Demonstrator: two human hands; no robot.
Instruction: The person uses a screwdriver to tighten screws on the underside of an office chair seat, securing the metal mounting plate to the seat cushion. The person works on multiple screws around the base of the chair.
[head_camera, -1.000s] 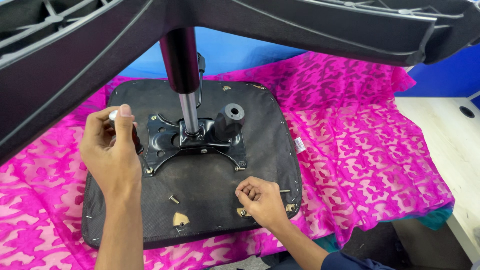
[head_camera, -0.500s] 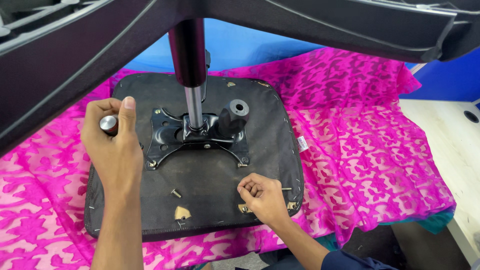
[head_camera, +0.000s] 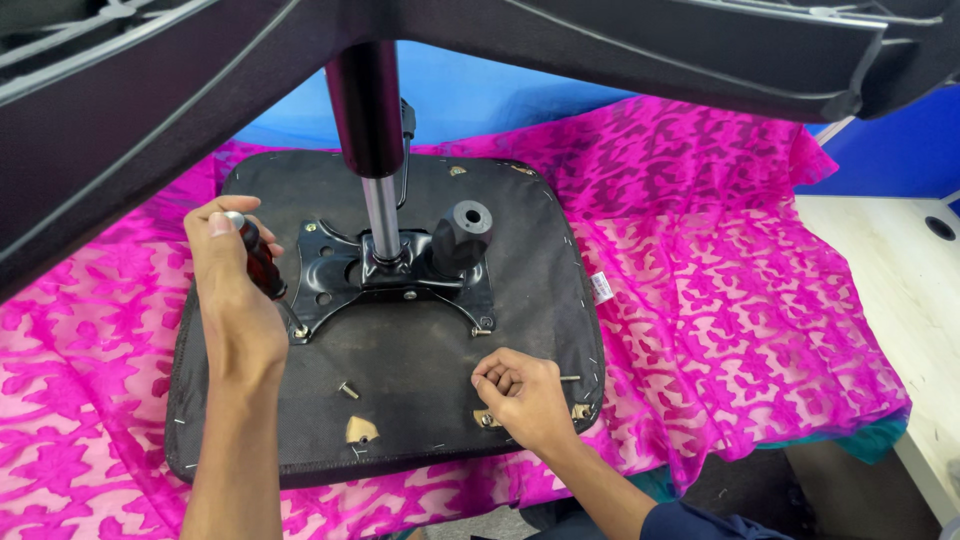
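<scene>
On the upturned black fabric seat underside (head_camera: 420, 400), left hand (head_camera: 235, 290) is closed round a dark-handled screwdriver (head_camera: 258, 258), tip down at the left corner of the black metal mounting plate (head_camera: 385, 285). Judged step: driving that corner's screw; next calls for a steady upright shaft. Right hand (head_camera: 520, 395) is loosely curled, fingertips pinched together at the seat's near edge; contents cannot be told. Loose small screw (head_camera: 348, 390) lies between the hands. Pink patterned cloth (head_camera: 720, 290) beneath.

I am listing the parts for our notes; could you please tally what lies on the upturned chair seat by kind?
Screwdriver, in the left hand: 1
Loose bolt: 1
Metal mounting plate: 1
Black knob: 1
Gas-lift column: 1
Total: 5
The right hand rests on the seat.
</scene>
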